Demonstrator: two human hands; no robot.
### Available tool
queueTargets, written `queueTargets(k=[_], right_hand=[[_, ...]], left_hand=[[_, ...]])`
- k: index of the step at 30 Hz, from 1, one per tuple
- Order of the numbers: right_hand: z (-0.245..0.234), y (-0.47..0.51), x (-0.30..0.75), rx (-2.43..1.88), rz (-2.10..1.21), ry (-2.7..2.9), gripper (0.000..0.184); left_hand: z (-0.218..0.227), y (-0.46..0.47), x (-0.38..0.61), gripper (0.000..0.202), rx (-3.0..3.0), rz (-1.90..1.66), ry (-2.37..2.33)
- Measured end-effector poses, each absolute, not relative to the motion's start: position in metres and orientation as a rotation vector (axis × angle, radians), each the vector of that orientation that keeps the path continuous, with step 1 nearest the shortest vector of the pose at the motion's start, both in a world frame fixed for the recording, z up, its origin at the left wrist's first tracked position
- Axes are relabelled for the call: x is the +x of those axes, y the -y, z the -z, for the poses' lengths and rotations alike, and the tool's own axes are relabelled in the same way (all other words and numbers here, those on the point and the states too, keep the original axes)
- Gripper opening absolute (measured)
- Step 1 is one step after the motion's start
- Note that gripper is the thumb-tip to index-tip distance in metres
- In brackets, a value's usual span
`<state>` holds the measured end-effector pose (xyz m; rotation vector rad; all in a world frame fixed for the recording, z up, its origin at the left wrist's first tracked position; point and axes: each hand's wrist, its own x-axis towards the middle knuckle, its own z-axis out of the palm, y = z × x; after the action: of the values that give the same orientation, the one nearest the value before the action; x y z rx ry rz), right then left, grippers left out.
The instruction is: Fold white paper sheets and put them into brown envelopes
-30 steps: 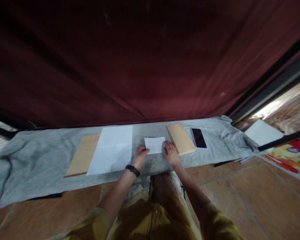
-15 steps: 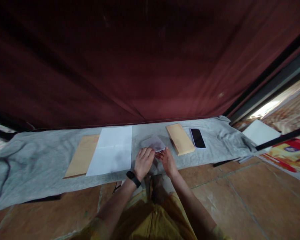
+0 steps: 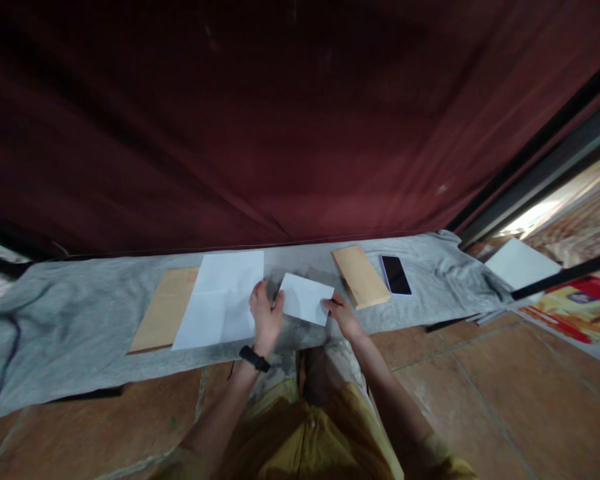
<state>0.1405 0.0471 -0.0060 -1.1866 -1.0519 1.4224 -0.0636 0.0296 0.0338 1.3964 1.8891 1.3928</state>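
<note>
A small folded white paper (image 3: 305, 297) is held just above the grey cloth (image 3: 80, 313) between both hands. My left hand (image 3: 265, 317), with a black band on the wrist, pinches its left edge. At the paper's right edge my right hand (image 3: 344, 315) grips it with closed fingers. A larger white sheet (image 3: 225, 297) lies flat to the left, partly over a brown envelope (image 3: 167, 308). A second brown envelope (image 3: 360, 277) lies to the right, close to my right hand.
A black phone (image 3: 395, 275) lies on the cloth right of the second envelope. A dark red curtain (image 3: 280, 120) hangs behind. White paper (image 3: 523, 263) and a colourful printed sheet (image 3: 575, 313) lie at far right. Brown floor tiles (image 3: 480, 393) run along the front.
The small white paper lay flat on the cloth a second ago; both hands picked it up and turned it, and it is held tilted slightly nearer me.
</note>
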Motion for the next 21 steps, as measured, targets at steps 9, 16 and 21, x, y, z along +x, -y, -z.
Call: queueTargets(k=[9,16,21], right_hand=[[0.023,-0.087,0.140,-1.411,-1.008,1.368,0.037],[0.028,-0.050,0.137,-1.419,-0.456,1.838,0.044],[0.031,-0.013,0.126,-1.250,-0.336,2.252,0.045]], left_hand=[[-0.011,-0.032,-0.062,0.027,0.817,-1.159,-1.594],[0.009,-0.048,-0.050,0.018,0.737,-1.245,-1.659],[0.020,-0.052,-0.043,0.018,0.739,-1.253,-1.642]])
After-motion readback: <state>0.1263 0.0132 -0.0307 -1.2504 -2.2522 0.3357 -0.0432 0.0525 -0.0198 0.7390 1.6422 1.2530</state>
